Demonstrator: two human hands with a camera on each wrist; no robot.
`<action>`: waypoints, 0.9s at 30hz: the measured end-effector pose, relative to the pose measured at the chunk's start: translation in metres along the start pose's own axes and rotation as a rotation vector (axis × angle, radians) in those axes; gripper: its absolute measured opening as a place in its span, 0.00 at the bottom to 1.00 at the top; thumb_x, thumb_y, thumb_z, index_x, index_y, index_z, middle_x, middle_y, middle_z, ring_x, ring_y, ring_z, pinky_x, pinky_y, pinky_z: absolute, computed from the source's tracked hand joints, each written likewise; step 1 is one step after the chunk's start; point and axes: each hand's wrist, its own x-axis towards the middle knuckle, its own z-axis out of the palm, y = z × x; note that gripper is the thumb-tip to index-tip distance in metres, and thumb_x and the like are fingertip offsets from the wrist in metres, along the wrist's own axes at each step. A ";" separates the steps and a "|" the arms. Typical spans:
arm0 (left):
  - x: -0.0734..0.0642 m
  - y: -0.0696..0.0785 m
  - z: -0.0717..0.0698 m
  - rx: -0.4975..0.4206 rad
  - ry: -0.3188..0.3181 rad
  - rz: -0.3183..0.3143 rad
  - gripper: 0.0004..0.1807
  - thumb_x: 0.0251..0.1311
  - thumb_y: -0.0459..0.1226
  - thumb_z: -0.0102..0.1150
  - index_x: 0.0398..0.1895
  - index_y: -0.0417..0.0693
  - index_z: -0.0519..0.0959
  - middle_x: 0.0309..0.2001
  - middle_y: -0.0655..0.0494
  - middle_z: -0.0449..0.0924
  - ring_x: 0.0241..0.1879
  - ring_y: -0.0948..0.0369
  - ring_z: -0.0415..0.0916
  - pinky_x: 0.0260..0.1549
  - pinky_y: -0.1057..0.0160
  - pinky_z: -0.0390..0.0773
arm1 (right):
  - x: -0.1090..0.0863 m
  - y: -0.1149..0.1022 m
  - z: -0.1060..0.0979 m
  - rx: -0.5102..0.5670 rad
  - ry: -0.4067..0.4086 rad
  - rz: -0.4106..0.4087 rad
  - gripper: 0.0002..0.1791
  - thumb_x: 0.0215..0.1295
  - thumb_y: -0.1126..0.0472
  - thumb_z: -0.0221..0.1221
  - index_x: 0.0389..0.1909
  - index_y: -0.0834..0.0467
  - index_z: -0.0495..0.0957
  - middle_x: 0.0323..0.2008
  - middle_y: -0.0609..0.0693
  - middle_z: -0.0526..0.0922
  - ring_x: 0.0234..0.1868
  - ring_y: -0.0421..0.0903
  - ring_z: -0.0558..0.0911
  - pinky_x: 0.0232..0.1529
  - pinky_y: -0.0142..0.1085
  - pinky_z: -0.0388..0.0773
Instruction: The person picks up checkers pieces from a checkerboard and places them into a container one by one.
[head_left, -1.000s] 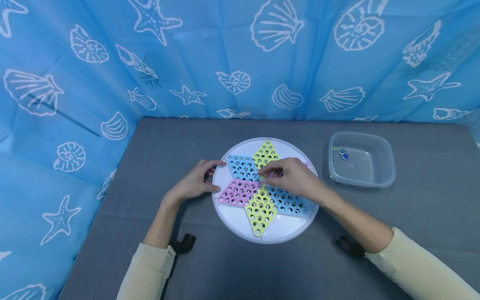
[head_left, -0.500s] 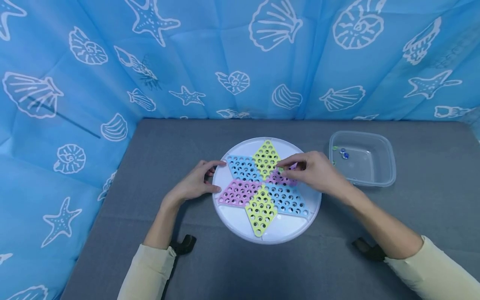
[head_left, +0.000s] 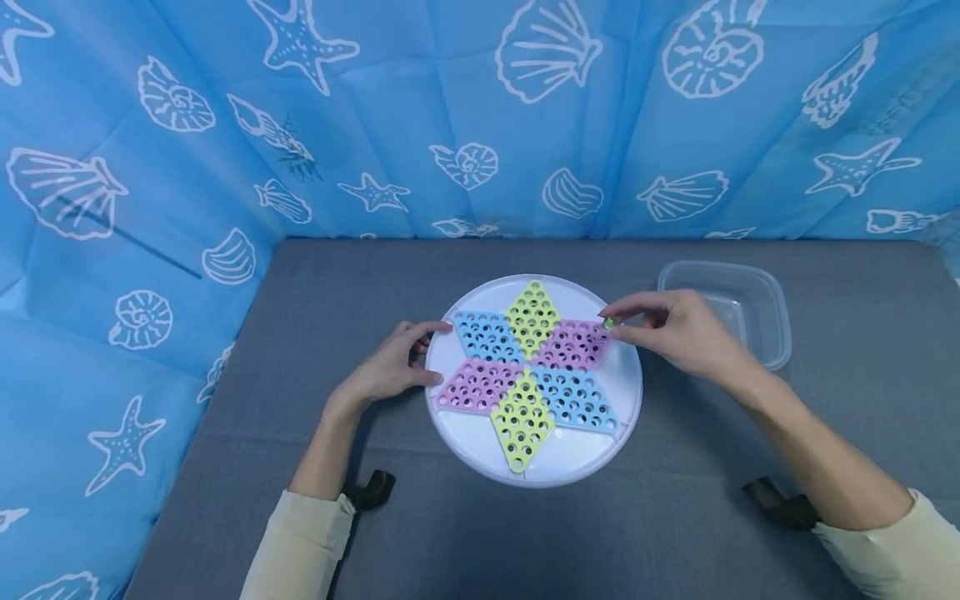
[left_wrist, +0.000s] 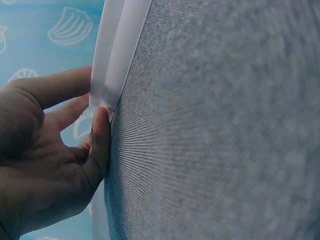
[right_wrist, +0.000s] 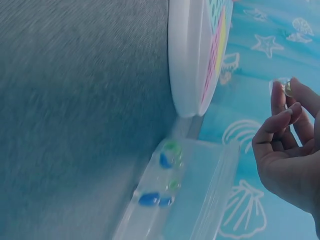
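Note:
My left hand [head_left: 390,362] grips the left rim of a round white Chinese checkers board [head_left: 472,450] with a six-pointed star of yellow, blue and pink holes. In the left wrist view, other fingers of the left hand [left_wrist: 55,145] curl by the rim's lower edge [left_wrist: 107,75]. Between thumb and fingertips my right hand [head_left: 686,333] pinches a small green marble [head_left: 609,322] over the outer tip of the upper-right pink section [head_left: 573,346]. The right wrist view shows this marble [right_wrist: 288,89] as clear glass with a yellow-green tint, raised above the board.
A clear plastic box [head_left: 776,300] stands on the grey cloth-covered table [head_left: 600,542], right of the board and partly behind my right hand. Inside are several blue marbles [right_wrist: 150,199] and green marbles [right_wrist: 172,147]. A blue shell-patterned curtain [head_left: 420,100] borders the table's back and left.
The right hand has moved right from the star's middle, across the pink section to its outer tip, where the green marble now shows in its fingers. The left hand stays at the rim.

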 end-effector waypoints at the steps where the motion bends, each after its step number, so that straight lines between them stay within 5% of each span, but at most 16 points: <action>1: 0.000 0.000 0.000 0.003 0.001 0.005 0.39 0.54 0.32 0.72 0.70 0.56 0.68 0.51 0.46 0.63 0.48 0.53 0.66 0.43 0.57 0.73 | -0.001 0.002 -0.002 -0.003 0.007 0.000 0.16 0.63 0.54 0.68 0.49 0.57 0.85 0.38 0.54 0.84 0.23 0.46 0.74 0.21 0.34 0.67; 11: 0.000 0.001 -0.001 0.010 -0.008 0.009 0.39 0.54 0.33 0.71 0.71 0.56 0.68 0.50 0.45 0.63 0.45 0.53 0.66 0.42 0.58 0.72 | -0.011 0.021 -0.019 -0.056 0.113 0.056 0.12 0.64 0.58 0.67 0.46 0.56 0.85 0.32 0.53 0.84 0.25 0.45 0.75 0.21 0.35 0.68; 27: -0.002 0.003 -0.001 0.006 -0.008 -0.012 0.39 0.55 0.33 0.70 0.71 0.57 0.68 0.50 0.46 0.63 0.45 0.53 0.66 0.42 0.57 0.71 | -0.007 0.058 -0.041 -0.099 0.096 0.184 0.22 0.67 0.49 0.64 0.54 0.59 0.81 0.41 0.56 0.83 0.34 0.47 0.78 0.28 0.35 0.72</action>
